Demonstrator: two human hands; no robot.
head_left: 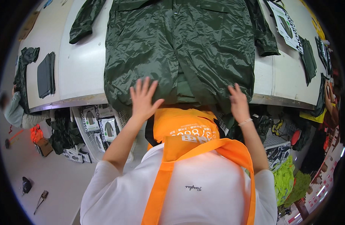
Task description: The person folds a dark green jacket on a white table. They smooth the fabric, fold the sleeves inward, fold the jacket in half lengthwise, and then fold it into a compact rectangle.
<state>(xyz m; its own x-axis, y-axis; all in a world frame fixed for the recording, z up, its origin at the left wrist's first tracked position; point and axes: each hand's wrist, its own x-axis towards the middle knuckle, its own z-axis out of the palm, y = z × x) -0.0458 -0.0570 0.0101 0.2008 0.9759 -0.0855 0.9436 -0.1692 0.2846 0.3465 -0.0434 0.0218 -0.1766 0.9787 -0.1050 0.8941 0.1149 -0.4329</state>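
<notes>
A dark green, shiny raincoat (142,52) lies spread on the white table, its sleeves out to both sides and its lower hem hanging over the near edge. My left hand (143,99) rests on the left part of the hem, fingers spread wide and flat on the fabric. At the hem's right corner is my right hand (239,103), fingers stretched out and partly apart against the cloth. Neither hand grips anything. Between them the coat's front flaps part slightly, showing a duller green inner layer (185,88).
Folded dark green garments (46,75) lie on the table (80,63) at left. A printed package (286,26) lies at right. Under the table stand a white basket (90,144) of packaged garments and a yellow-green pile (284,180). Other people work at both sides.
</notes>
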